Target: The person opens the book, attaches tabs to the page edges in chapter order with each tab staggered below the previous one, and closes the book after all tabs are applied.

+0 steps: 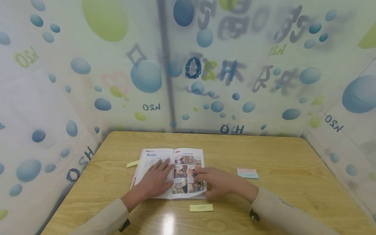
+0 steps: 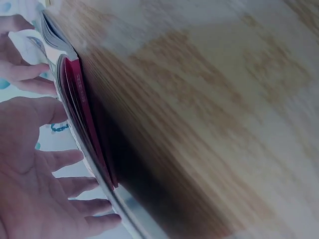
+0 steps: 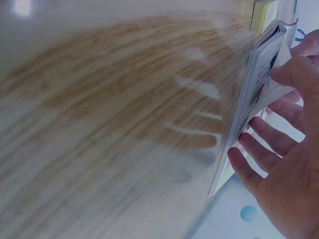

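An open book lies on the wooden table, with text on its left page and coloured comic panels on its right. My left hand rests on the left page near the fold, fingers spread. My right hand is at the right edge of the book. In the right wrist view, its thumb and fingers hold a page whose near corner is raised from those beneath. Seen edge-on in the left wrist view, the book shows a red edge under the left hand.
A yellow sticky note lies in front of the book. A pink and blue note is to the right. Another yellow slip sticks out from the book's left side. A curtain with blue and green spots surrounds the table.
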A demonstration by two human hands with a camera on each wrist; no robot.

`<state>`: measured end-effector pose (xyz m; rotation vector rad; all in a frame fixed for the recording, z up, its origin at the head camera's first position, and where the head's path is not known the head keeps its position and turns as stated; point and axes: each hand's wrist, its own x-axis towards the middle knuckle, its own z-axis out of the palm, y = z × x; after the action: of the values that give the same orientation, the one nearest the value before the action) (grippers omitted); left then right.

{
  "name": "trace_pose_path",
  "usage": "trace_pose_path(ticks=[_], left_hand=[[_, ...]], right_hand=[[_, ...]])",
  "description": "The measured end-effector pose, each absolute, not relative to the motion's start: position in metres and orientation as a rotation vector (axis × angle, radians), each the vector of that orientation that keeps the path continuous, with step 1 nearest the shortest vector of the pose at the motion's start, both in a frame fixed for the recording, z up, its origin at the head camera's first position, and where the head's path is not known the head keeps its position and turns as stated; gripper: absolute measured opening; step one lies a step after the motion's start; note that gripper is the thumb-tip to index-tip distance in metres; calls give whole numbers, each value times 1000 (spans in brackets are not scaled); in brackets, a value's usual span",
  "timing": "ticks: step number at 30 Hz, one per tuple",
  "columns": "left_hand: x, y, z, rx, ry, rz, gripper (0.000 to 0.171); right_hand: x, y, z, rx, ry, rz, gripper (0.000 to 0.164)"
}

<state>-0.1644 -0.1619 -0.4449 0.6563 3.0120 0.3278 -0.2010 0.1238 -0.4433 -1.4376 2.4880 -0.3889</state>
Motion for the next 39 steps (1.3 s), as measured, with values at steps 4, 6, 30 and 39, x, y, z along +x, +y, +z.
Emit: trace_pose_path(ticks=[4, 6, 30, 39], left_hand=[[-164, -159, -442, 728, 3001, 392, 56], [-164, -158, -440, 783, 2982, 419, 58], [-155, -133, -442, 989, 2818, 373, 97], [-158, -137, -442, 1007, 2825, 369, 101]], right_hand=[[-201, 125, -444, -1442, 2502, -395, 53], [-201, 125, -445, -1443, 2511, -403, 53], [-199, 126, -443, -1456, 2564, -416, 55], [-201, 130, -443, -1498, 2605, -489, 63]])
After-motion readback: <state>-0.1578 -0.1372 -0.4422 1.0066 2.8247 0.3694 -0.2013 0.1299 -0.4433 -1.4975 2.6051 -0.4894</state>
